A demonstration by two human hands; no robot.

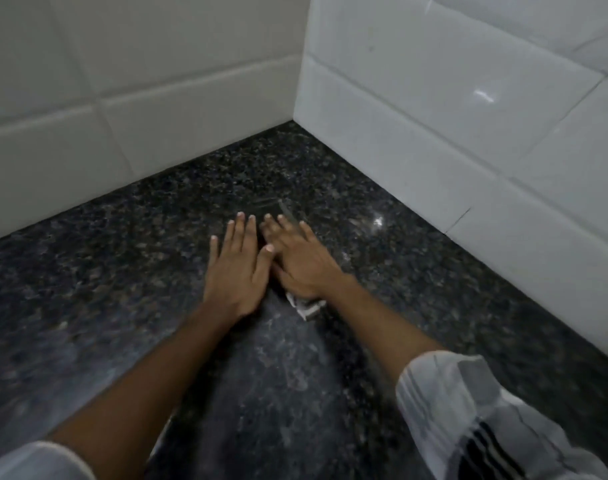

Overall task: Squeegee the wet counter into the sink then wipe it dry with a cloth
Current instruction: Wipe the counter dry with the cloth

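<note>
Pressing flat, my right hand point(304, 263) pins a soft, light whitish folded cloth point(304, 306) onto the speckled dark granite counter point(122, 271); my left hand point(236, 271) lies empty, fingers spread, touching beside it. It's limp, so palm pressure suits.

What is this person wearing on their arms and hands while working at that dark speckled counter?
Both hands are bare: the left hand and the right hand show no gloves, rings or watch. The forearms are uncovered too. The white right sleeve, pushed up the arm, carries black stripes near its lower edge. The plain white left sleeve shows only at the frame's corner.
</note>
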